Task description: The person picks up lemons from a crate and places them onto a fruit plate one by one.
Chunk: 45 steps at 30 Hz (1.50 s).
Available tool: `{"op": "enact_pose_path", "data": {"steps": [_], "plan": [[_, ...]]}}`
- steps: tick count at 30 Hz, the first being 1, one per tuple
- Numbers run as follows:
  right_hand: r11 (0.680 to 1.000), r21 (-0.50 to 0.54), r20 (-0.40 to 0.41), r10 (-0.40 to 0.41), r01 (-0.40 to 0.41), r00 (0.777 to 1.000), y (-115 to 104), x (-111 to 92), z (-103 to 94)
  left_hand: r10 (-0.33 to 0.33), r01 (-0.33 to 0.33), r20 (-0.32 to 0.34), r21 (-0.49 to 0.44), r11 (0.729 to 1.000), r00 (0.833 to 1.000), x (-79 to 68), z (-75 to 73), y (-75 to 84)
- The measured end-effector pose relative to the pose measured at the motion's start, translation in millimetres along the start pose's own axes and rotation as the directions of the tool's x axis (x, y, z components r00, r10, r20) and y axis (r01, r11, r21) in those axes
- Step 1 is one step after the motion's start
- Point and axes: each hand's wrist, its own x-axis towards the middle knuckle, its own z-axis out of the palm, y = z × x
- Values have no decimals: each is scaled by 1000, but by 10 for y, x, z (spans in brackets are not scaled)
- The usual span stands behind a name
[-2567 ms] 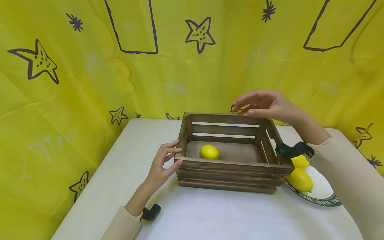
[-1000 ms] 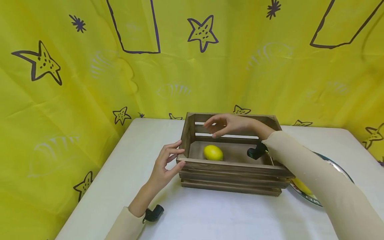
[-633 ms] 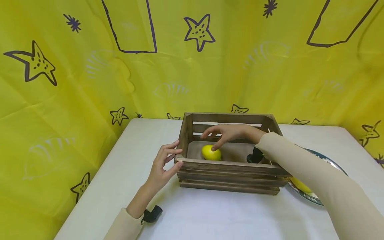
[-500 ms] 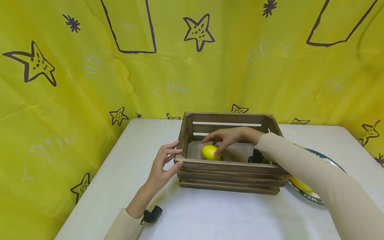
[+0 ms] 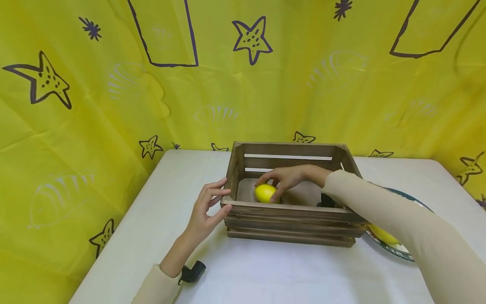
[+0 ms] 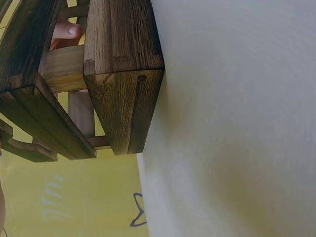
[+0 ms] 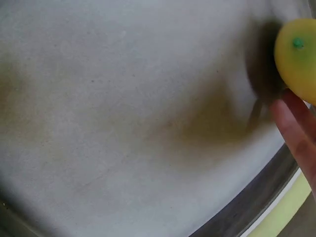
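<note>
A yellow lemon (image 5: 264, 193) lies on the floor of the slatted brown wooden crate (image 5: 294, 226), toward its left end. Reaching in over the crate's right side, my right hand (image 5: 290, 177) holds the lemon between thumb and fingers. The right wrist view has the lemon (image 7: 298, 61) at its right edge, its green tip showing, with fingers (image 7: 296, 133) right against it. My left hand (image 5: 203, 211) touches the crate's front left corner with spread, fairly straight fingertips. Through the slats of the crate (image 6: 121, 37), the left wrist view shows part of a finger (image 6: 66, 30).
A plate with a green patterned rim (image 5: 398, 252) stands at the crate's right, partly hidden by the right sleeve. On it shows another lemon (image 5: 383, 234). White cloth covers the table (image 5: 265, 274). A yellow patterned curtain (image 5: 212, 93) hangs behind and at the sides.
My right hand has come from above the crate's back right, moved left and down inside, and closed around the lemon. The left hand has stayed at the crate's corner.
</note>
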Motion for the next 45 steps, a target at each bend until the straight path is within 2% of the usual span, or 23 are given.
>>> {"op": "enact_pose_path", "data": {"steps": [14, 20, 26, 39, 45], "plan": [[996, -62, -51, -59, 56, 997, -19, 42, 1, -5, 5, -5, 34, 999, 1000, -12, -24, 26], [998, -15, -75, -62, 61, 995, -43, 38, -54, 0, 0, -7, 30, 1000, 1000, -7, -31, 8], [999, -13, -58, -49, 49, 997, -73, 26, -61, 0, 0, -4, 30, 1000, 1000, -7, -23, 4], [984, 64, -96, -162, 168, 982, -162, -34, -95, -3, 3, -1, 25, 1000, 1000, -17, -4, 11], [981, 29, -117, -189, 194, 975, -217, -106, -147, 6, -6, -4, 24, 1000, 1000, -8, 10, 7]]}}
